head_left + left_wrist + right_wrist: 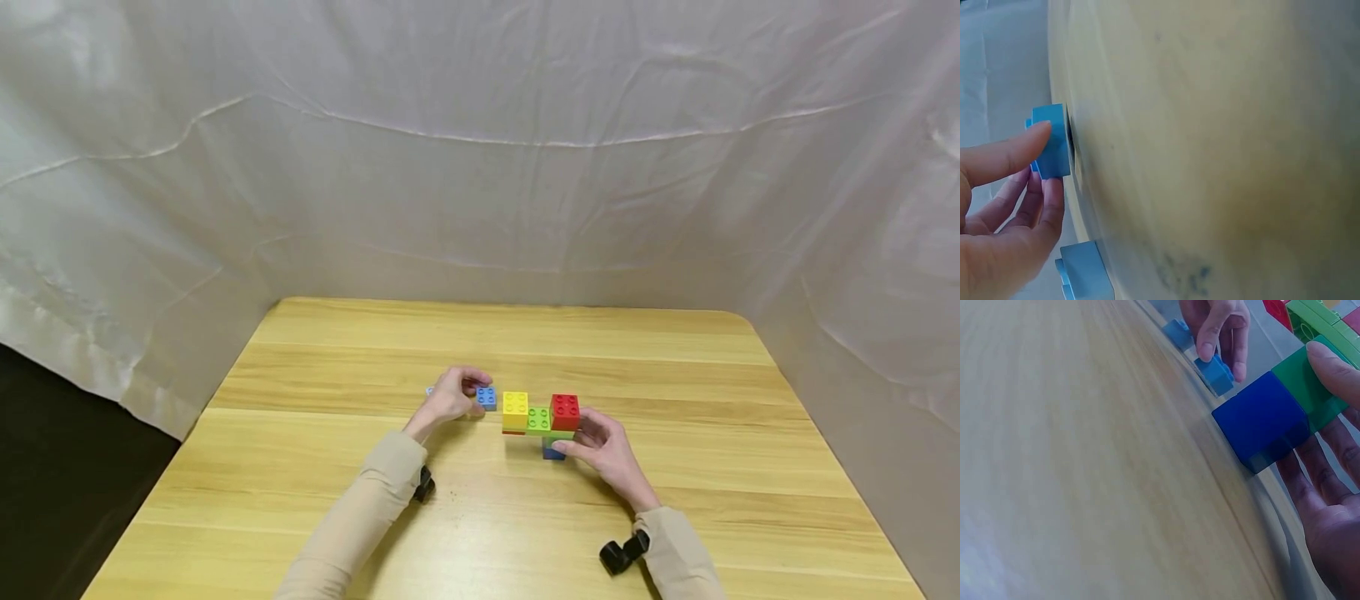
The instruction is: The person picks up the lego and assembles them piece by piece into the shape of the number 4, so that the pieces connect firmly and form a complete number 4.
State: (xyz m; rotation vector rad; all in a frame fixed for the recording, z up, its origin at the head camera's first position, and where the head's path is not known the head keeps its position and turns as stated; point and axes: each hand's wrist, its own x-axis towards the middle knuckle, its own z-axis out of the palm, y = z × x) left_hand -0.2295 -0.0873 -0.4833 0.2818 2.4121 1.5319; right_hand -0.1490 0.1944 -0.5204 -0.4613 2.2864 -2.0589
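Note:
My left hand point(452, 395) pinches a blue toy building brick point(486, 398) that sits low at the tabletop; in the left wrist view the thumb lies across its side. A lighter blue brick point(1087, 270) stands just beside that hand, mostly hidden behind it in the head view. My right hand point(609, 452) holds a brick structure around its green brick point(1310, 381), thumb on one side and fingers on the other. Beneath is a dark blue brick point(1263, 422). A light green plate point(538, 419) spans the top, bearing a yellow brick point(515, 409) and a red brick point(565, 412).
The wooden table point(360, 325) reaches to a pale fabric curtain point(480, 192) at the back and sides. Black wrist cameras point(617, 557) stick out near both cuffs, low over the wood.

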